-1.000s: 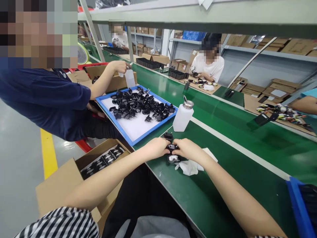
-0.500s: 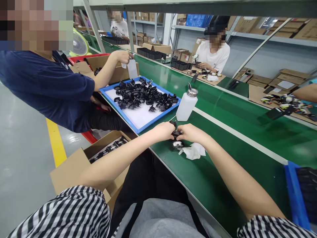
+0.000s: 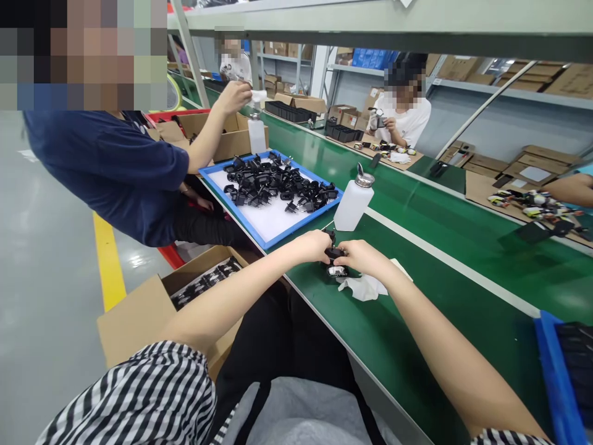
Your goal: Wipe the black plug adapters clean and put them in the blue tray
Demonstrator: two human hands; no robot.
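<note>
Over the green work surface (image 3: 445, 309), my left hand (image 3: 316, 246) and my right hand (image 3: 363, 254) meet on a small black plug adapter (image 3: 334, 253). Fingers of both hands are closed on its sides and cover much of it. Just below my fingertips is a black part with a whitish face (image 3: 337, 271); whether it joins the adapter I cannot tell. A crumpled white cloth (image 3: 364, 287) lies beside my right hand, partly under the wrist. Beyond my hands stands a white pump bottle (image 3: 353, 204) with a metal top.
A blue-rimmed tray (image 3: 273, 240) of many black plug adapters (image 3: 278, 182) sits to the left. A co-worker in a dark blue shirt (image 3: 106, 167) reaches toward another bottle (image 3: 256, 133). An open carton (image 3: 134, 321) is at lower left, a blue bin (image 3: 553, 371) at right.
The view has shifted slightly. My hands stay together on the adapter, now nearer the whitish-faced part. The co-worker's hand at left has lifted off the bottle top with a white cloth.
</note>
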